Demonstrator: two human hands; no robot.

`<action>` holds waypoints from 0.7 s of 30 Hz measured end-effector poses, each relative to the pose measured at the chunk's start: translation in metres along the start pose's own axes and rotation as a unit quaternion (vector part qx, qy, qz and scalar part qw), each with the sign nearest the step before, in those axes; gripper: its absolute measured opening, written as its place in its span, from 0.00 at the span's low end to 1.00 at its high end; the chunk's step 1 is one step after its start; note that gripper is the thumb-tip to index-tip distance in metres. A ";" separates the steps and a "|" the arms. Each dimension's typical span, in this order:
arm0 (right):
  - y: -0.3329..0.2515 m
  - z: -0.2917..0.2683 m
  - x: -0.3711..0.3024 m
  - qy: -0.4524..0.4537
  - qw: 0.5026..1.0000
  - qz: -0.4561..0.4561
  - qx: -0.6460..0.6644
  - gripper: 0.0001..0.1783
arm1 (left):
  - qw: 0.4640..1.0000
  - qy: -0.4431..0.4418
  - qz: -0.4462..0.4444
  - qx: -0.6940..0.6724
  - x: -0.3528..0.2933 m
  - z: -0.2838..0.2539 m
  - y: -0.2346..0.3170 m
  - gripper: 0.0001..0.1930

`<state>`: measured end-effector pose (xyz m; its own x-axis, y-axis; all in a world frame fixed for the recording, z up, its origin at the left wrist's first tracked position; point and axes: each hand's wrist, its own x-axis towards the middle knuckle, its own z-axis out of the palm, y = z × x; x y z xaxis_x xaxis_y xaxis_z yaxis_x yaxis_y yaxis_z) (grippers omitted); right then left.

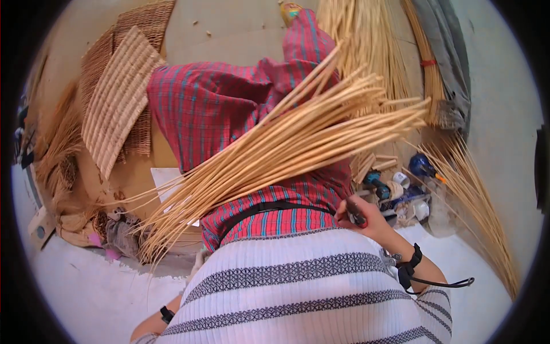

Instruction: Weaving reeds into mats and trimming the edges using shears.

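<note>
A large bundle of pale straw-coloured reeds [286, 137] lies slantwise across my lap, over the red checked cloth [200, 103] I wear. At my right hip my right hand [372, 221] is closed around a tool with a dark brown handle [356, 212]; its working end is hidden, so its kind does not show. My left hand [198, 262] is low at my left side, mostly covered by my striped top, below the near ends of the reeds. Its fingers cannot be made out. Neither hand touches the bundle visibly.
Woven mats [123, 97] lie at the far left, beside loose brown fibres [60, 143]. More long reeds [366, 40] stretch away at the far right. A red-tied bundle [432, 74] lies beyond them. Small tools, a blue round object [421, 165] and a clear bottle [442, 215] crowd my right side.
</note>
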<state>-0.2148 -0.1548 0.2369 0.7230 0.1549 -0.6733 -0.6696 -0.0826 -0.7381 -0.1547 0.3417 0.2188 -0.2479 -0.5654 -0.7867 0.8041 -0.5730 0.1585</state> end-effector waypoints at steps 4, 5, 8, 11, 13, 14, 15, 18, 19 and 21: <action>-0.014 0.000 0.030 -0.036 0.998 -0.042 -0.027 0.13 | 0.999 0.042 0.003 -0.018 -0.004 0.025 -0.014 0.21; -0.016 0.000 0.033 -0.030 0.999 -0.009 -0.033 0.12 | 0.998 0.049 0.005 -0.025 -0.005 0.029 -0.017 0.21; -0.023 -0.004 0.039 -0.043 0.994 0.015 -0.103 0.13 | 0.997 0.065 0.007 -0.039 -0.006 0.042 -0.027 0.21; -0.025 -0.005 0.047 -0.058 0.996 0.019 -0.070 0.14 | 0.996 0.071 0.008 -0.047 -0.006 0.050 -0.035 0.20; -0.025 -0.005 0.055 -0.093 0.993 0.009 -0.068 0.15 | 0.995 0.077 0.006 -0.056 -0.007 0.053 -0.037 0.20; -0.025 -0.007 0.060 -0.114 0.992 0.009 -0.062 0.16 | 0.995 0.078 0.004 -0.059 -0.007 0.054 -0.038 0.20; -0.025 -0.007 0.063 -0.119 0.991 -0.004 -0.064 0.16 | 0.995 0.078 0.001 -0.061 -0.007 0.055 -0.038 0.20; -0.029 -0.012 0.071 -0.108 0.993 0.033 -0.037 0.16 | 0.995 0.078 -0.003 -0.065 -0.006 0.054 -0.037 0.20; -0.031 -0.015 0.073 -0.138 0.987 0.022 -0.083 0.17 | 0.995 0.078 -0.005 -0.067 -0.005 0.054 -0.037 0.20; -0.036 -0.019 0.076 -0.169 0.977 0.008 -0.131 0.17 | 0.995 0.080 -0.007 -0.066 -0.004 0.053 -0.038 0.19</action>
<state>-0.1324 -0.1589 0.2116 0.5861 0.4645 -0.6639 -0.5811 -0.3301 -0.7439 -0.2128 0.3340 0.2475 -0.1781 -0.4500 -0.8751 0.8674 -0.4917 0.0763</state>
